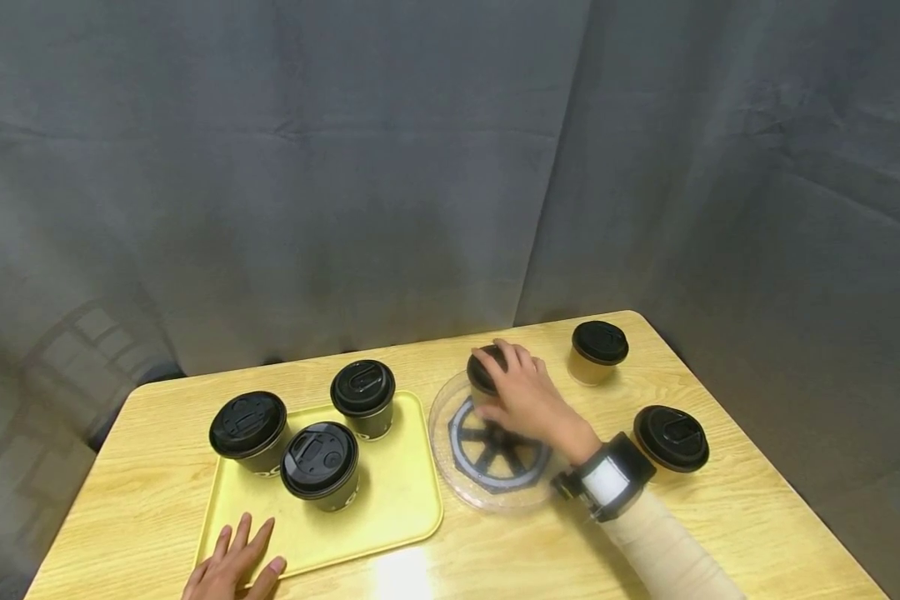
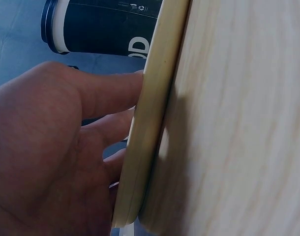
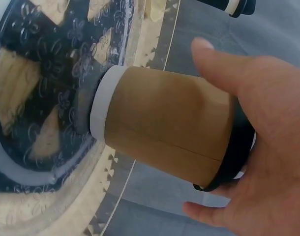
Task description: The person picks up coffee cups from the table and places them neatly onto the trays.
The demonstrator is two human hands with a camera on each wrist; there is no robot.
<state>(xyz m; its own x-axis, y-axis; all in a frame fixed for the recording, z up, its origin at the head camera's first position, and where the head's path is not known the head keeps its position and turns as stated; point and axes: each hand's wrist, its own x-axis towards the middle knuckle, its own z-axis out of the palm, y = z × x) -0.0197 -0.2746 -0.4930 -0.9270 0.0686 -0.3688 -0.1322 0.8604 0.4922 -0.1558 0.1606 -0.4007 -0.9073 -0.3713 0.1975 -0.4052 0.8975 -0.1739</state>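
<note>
My right hand (image 1: pixel 528 404) grips a brown paper cup (image 3: pixel 165 125) by its black lid end, thumb on one side and fingers on the other. The cup's white-rimmed base is right at the surface of a clear round plate (image 1: pixel 444 454), near its far side. Under the clear plastic shows a dark, spoked shape. My left hand (image 1: pixel 232 567) rests on the near edge of a yellow tray (image 1: pixel 393 508), fingers spread and holding nothing. On that tray stand three dark cups with black lids: a left one (image 1: pixel 249 427), a front one (image 1: pixel 320 462) and a back one (image 1: pixel 363 390).
Two more brown cups with black lids stand right of the plate: one toward the back corner (image 1: pixel 597 346), the other beside my right wrist (image 1: pixel 671 439). Everything is on a light wooden table (image 1: pixel 765 517). Grey curtains (image 1: pixel 390 183) hang behind it and along its right side.
</note>
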